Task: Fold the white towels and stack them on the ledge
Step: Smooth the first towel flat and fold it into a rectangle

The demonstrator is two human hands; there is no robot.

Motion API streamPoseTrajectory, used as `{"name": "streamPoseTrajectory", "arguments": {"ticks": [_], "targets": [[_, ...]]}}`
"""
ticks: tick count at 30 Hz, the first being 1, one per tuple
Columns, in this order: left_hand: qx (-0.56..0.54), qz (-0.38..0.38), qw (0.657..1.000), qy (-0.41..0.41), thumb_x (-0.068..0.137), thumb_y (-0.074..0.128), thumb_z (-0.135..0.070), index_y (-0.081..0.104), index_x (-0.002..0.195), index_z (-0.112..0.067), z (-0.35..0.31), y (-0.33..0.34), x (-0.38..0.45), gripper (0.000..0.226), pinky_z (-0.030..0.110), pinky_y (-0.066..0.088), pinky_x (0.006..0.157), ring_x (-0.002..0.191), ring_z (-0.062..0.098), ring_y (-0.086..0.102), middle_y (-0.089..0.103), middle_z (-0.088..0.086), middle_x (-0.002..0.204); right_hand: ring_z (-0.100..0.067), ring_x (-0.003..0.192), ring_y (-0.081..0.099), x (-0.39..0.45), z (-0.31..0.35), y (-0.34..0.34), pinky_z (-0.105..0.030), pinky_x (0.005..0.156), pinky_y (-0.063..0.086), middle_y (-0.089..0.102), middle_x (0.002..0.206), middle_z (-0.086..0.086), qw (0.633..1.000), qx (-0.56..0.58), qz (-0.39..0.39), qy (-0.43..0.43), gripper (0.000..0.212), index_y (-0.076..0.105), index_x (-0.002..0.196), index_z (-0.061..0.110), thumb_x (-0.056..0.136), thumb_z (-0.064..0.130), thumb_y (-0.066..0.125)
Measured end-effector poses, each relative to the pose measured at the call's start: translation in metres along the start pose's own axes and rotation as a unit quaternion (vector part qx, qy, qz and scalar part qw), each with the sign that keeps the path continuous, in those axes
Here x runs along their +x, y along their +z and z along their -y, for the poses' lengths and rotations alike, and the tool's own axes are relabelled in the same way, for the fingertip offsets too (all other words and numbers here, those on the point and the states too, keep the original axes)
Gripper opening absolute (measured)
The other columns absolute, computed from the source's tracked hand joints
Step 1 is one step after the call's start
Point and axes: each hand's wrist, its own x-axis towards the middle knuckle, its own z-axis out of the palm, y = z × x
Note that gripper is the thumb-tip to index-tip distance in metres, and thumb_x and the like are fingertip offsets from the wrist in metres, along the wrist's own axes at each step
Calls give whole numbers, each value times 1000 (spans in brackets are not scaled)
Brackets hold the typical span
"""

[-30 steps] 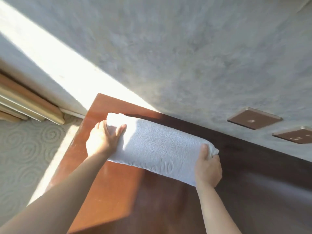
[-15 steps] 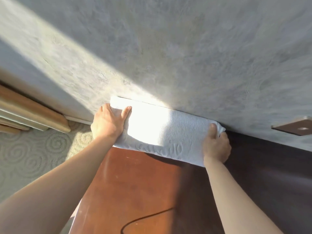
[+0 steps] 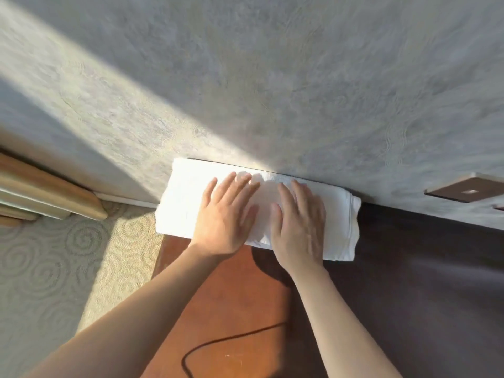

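Observation:
A folded white towel (image 3: pixel 185 197) lies along the far edge of the brown wooden ledge (image 3: pixel 240 290), pushed up against the textured grey wall (image 3: pixel 272 91). Its left end hangs slightly past the ledge's left edge. My left hand (image 3: pixel 226 216) lies flat on the towel's middle with fingers spread and straight. Beside it, my right hand (image 3: pixel 297 225) presses flat on the towel too, fingers straight. Sunlight falls across the towel's left half.
A thin black cable (image 3: pixel 231 339) curls over the ledge near me. Brown wall plates (image 3: pixel 466 190) sit on the wall at the right. Patterned carpet (image 3: pixel 68 263) and wooden trim (image 3: pixel 49 192) lie to the left, below the ledge.
Both hands let go of the towel's ends and moved to its middle, where they lie flat on top. The towel now rests against the wall.

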Motion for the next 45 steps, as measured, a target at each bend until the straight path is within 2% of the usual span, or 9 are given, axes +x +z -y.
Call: {"name": "streamPoseTrajectory", "arguments": {"ticks": [3,6,10,14,20,28,34,39,45], "targets": [[52,81,994,42,103,32,-41,50,150,-21,-7,5,5,54,51,31,119,148,30,37,45,2,157,-24,152,27,3,1,9,-52,123,19,34,163,-4,992,-39,107,-45,58,42,154,16,106,41,21],[104,100,989,34,104,28,-50,41,155,-30,28,-4,-5,56,47,25,123,153,23,28,34,-2,163,-20,155,19,-6,-33,5,-50,125,15,25,166,0,988,-74,120,-56,63,33,158,20,104,49,18],[142,123,982,-19,103,24,-52,29,159,-27,76,-28,-26,62,48,16,126,156,22,15,22,-2,168,-19,156,8,-20,-75,-14,-49,126,8,14,168,-2,986,-102,124,51,69,25,160,15,102,51,12],[79,119,988,-49,104,21,-50,23,161,-17,29,-13,-16,65,45,2,128,157,26,5,15,6,169,-22,157,4,-12,-44,-14,-50,126,-4,13,168,-8,986,-102,114,66,74,22,160,11,100,53,13],[107,136,984,32,105,21,-55,32,159,-30,4,15,-3,61,46,15,126,156,24,17,22,0,168,-19,157,8,-6,-35,8,-47,126,9,13,169,1,989,-64,130,-9,66,21,161,26,102,55,12],[158,199,964,-73,91,-14,-74,-10,160,-36,45,-22,-17,78,39,-7,127,153,11,-23,-18,-12,168,-12,156,-9,-27,-89,-27,-39,127,-2,-3,170,3,972,-96,202,70,75,5,163,19,101,61,2],[60,199,978,-7,95,3,-69,28,160,-18,-49,-53,-11,86,34,11,127,155,15,10,27,2,165,-11,156,-2,-53,-84,-104,-37,127,-4,-2,170,5,974,-69,192,103,78,5,162,21,98,65,1],[23,207,975,76,92,0,-70,30,160,-28,-164,-75,-6,85,26,7,122,155,12,14,24,-3,167,-14,156,1,-90,-104,-198,-39,128,2,3,170,4,972,-52,157,164,76,11,162,21,100,63,7],[36,196,963,180,89,-8,-72,40,156,-30,-327,-95,-18,92,35,23,123,153,19,27,34,0,164,-14,156,6,-163,-169,-325,-37,127,3,11,170,5,971,-45,81,218,71,21,161,26,101,62,12]]}}
